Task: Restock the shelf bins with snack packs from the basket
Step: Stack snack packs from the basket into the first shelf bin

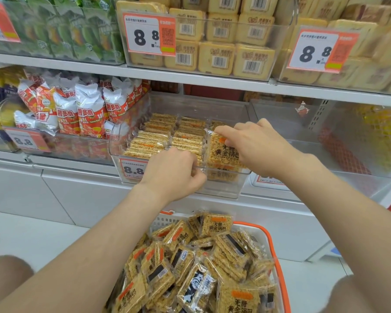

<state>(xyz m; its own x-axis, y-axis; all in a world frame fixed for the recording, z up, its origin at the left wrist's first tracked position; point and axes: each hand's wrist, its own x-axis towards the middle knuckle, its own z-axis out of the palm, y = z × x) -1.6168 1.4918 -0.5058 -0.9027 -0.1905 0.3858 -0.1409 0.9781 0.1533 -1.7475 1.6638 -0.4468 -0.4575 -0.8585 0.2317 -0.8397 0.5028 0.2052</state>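
Your right hand (260, 145) sits over the right side of the clear bin (221, 188), thumb and forefinger pinching the top edge of a snack pack (221, 152) that stands face-forward against the bin's front wall; your left hand (174, 170) is at the front of the bin, its fingers (199, 175) curled over the rim and, as far as can be seen, gripping it to steady it. Inside the bin, left of the held pack, two rows of packs (154, 141) stand on edge, packed close; below and in front of the bin, the basket (269, 233) holds a loose heap of the same packs (190, 267).

Expect the pack to be light and flat; the clear wrapper is probably slick and crinkly, so a pinch on the film alone may slide; the puffed-rice slab inside looks stiff but brittle, likely to snap or crumble if you bend it or force it down. Take it by the two long edges of the slab, or across the top seam close to the slab, with gentle pressure; lower it straight into the right column of the bin rather than wedging it; from the basket, lift packs singly or in small aligned stacks, not by a corner of the film.
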